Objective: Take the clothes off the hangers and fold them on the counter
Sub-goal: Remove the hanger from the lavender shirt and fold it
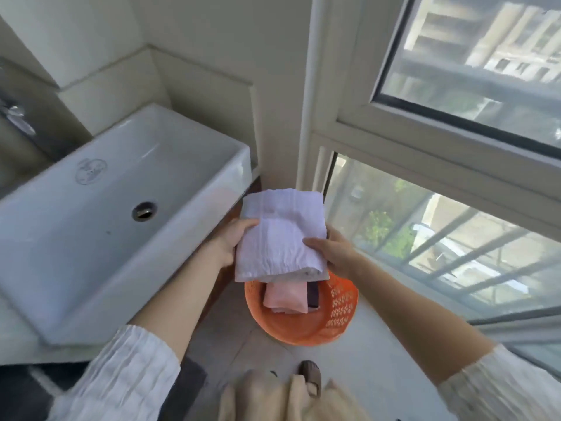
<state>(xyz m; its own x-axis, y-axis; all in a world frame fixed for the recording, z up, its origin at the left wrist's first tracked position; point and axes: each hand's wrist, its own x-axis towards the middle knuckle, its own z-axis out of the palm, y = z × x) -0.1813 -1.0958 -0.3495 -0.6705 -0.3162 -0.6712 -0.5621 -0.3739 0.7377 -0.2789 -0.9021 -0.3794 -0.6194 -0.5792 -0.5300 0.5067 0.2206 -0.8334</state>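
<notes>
A folded white garment [280,235] hangs in the air between both my hands, just above an orange basket [303,329] on the floor. My left hand [233,241] grips its left edge, thumb on top. My right hand [331,252] grips its right edge, thumb over the cloth. Inside the basket lie a folded pink garment [285,297] and a dark one [314,297] beside it. No hangers are in view.
A white rectangular sink [127,220] sits on the counter [18,335] to the left. A large window [455,208] fills the right side. The pale tiled floor [379,360] surrounds the basket. My foot in a brown shoe [311,376] stands below the basket.
</notes>
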